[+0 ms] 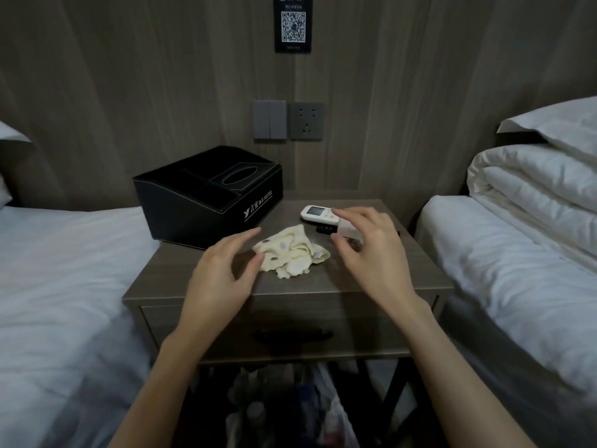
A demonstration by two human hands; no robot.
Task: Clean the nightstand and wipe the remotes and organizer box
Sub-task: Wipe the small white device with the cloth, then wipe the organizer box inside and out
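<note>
- Left grip [219,279]: hanging over the front left of the desk [371,279]. Fingers loosely spread and only slightly bent, nothing in hand.
- Cloth [292,253]: pale yellow with spots, crumpled in a heap near the middle of the desk. It lies just to the right of the left grip. The thumb tip sits right at its left edge and the forefinger reaches over its upper left corner. I can't say whether either one touches it.
- Right grip [371,250]: over the right half of the desk, fingers curved and fanned, thumb set apart below the forefinger.
- White remote [318,214]: lying flat at the back right of the desk, small screen end pointing left. Its other end runs under the right grip, between forefinger and thumb. From my feed I cannot tell whether that grip has closed on it or is only hovering.
- Black remote [324,229]: only a dark sliver shows, just in front of the white one and beside the right thumb.
- Box [206,195]: black organizer with white stitching and a tissue slot, back left of the desk, well behind the left grip and apart from the cloth.
- Bed [64,286] on each side. Folded duvet [533,195] on the right one.
- Switch [269,119] and socket [306,120] on the wall behind.
</note>
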